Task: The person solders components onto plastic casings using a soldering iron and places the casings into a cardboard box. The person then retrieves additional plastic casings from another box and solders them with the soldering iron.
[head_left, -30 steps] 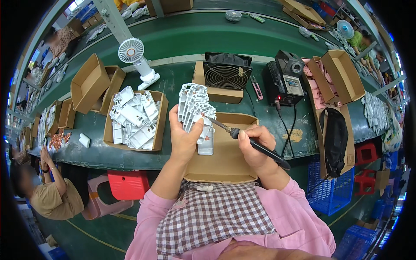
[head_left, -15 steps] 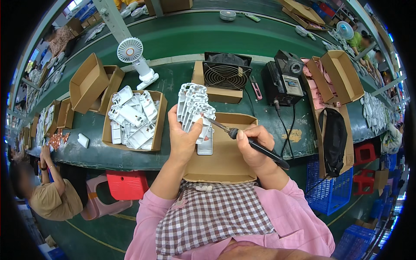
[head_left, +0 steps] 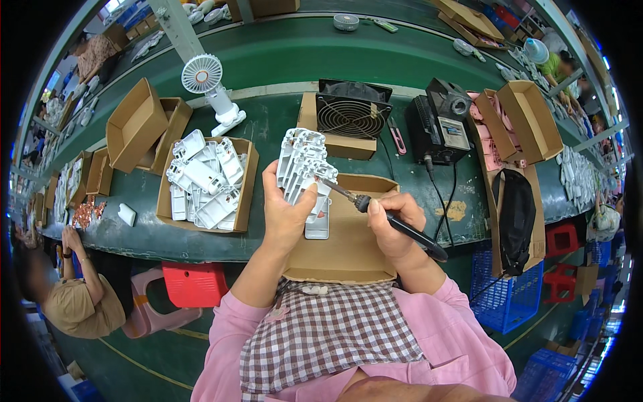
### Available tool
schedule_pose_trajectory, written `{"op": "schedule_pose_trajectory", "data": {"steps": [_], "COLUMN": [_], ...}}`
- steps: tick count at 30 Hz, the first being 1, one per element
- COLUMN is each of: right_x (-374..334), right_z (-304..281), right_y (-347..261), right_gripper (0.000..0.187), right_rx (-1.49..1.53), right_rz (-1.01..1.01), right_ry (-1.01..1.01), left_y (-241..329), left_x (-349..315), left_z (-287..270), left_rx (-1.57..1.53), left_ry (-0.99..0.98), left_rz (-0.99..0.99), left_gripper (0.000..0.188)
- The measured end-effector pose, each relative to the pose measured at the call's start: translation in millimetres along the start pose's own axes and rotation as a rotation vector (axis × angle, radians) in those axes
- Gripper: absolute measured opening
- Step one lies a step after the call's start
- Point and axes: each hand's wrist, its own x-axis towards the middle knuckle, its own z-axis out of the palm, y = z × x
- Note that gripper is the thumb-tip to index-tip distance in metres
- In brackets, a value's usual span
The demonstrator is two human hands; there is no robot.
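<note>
My left hand (head_left: 287,211) is closed round a stack of white plastic housings (head_left: 299,161), held tilted above an open cardboard tray (head_left: 348,258). In my right hand (head_left: 398,224) is a soldering iron (head_left: 408,232) with a black handle. Its metal tip reaches the nearest housing of the stack, close to my left thumb; the exact contact point is too small to make out. Below the stack, another white plastic part (head_left: 318,228) lies at the tray's left side, partly hidden.
Left of the tray stands a cardboard box (head_left: 246,194) of white housings; a white handheld fan (head_left: 213,87) is behind it. A black cooling fan (head_left: 353,114), a pink-handled cutter (head_left: 397,137) and a black soldering station (head_left: 439,127) with cables stand behind. A co-worker (head_left: 80,288) sits at far left.
The stack in my left hand has shifted slightly to the right, and the soldering iron's tip has moved a little with it. Both grips stay the same.
</note>
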Motion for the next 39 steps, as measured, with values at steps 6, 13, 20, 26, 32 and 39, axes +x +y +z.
{"op": "schedule_pose_trajectory", "data": {"steps": [6, 13, 20, 26, 32, 39], "right_x": [2, -7, -8, -8, 3, 2], "right_z": [2, -2, -4, -2, 4, 4], "right_y": [-1, 7, 7, 9, -3, 1], "right_gripper": [0.015, 0.016, 0.011, 0.016, 0.016, 0.015], "right_rx": [0.01, 0.052, 0.088, 0.194, 0.034, -0.004], "right_rz": [-0.006, -0.001, -0.054, -0.04, -0.036, -0.011], "right_ry": [0.005, 0.037, 0.076, 0.076, 0.009, -0.01], "left_y": [-2, 3, -4, -8, -11, -5], "left_x": [1, -1, 1, 6, 5, 3], "left_z": [-2, -1, -4, -7, -3, 1], "left_rx": [0.041, 0.022, -0.148, -0.228, -0.056, -0.08], "left_ry": [0.016, 0.029, -0.031, -0.002, 0.037, 0.04], "left_rz": [0.022, -0.04, 0.03, 0.001, 0.05, 0.016], "left_gripper": [0.054, 0.059, 0.065, 0.054, 0.044, 0.048]}}
